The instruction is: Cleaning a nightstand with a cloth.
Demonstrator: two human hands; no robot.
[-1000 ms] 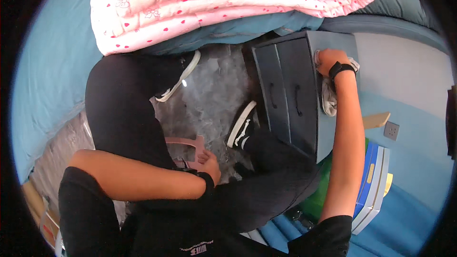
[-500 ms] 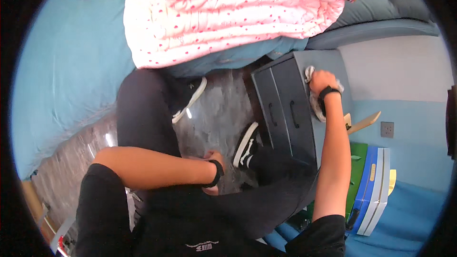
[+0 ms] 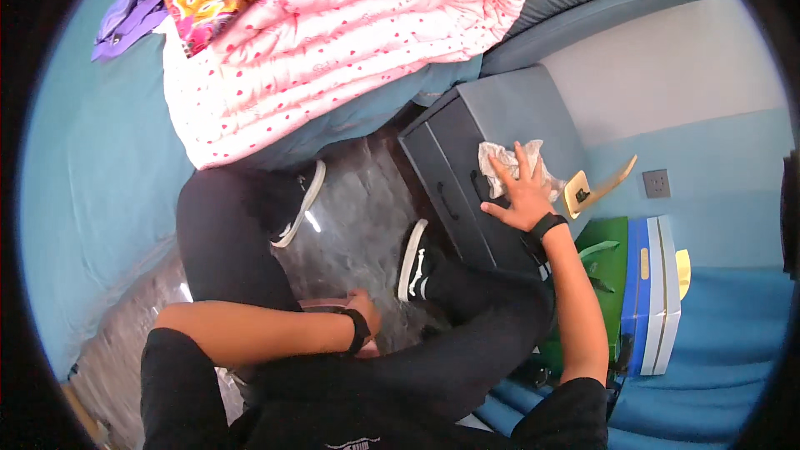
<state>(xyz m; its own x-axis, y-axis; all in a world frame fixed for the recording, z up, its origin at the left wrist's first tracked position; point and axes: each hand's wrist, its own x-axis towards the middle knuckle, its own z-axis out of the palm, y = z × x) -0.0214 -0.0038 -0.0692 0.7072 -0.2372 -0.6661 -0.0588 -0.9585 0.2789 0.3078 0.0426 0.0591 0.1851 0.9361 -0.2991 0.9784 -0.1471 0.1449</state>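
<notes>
My right hand (image 3: pixel 523 193) lies flat with fingers spread on a crumpled whitish cloth (image 3: pixel 495 156), pressing it on the top of a dark grey nightstand (image 3: pixel 521 104). The cloth shows beyond the fingertips and on both sides of the hand. Over my lap, my left hand (image 3: pixel 367 317) is curled, with a black band at its wrist. A pinkish edge (image 3: pixel 321 304) shows beside that hand, mostly hidden by the forearm; what it belongs to I cannot make out.
A wooden-looking stand (image 3: pixel 577 193) stands on the nightstand close to my right wrist. Green and blue boxes (image 3: pixel 637 296) are beside it, by a wall socket (image 3: pixel 656 184). Across from me is a bed with a folded pink quilt (image 3: pixel 333 58). My shoes rest on the grey floor (image 3: pixel 358 200).
My right hand has gone from a closed grip on the cloth to spread fingers over it, nearer to me along the nightstand top. The view has shifted; my left hand stays over my lap.
</notes>
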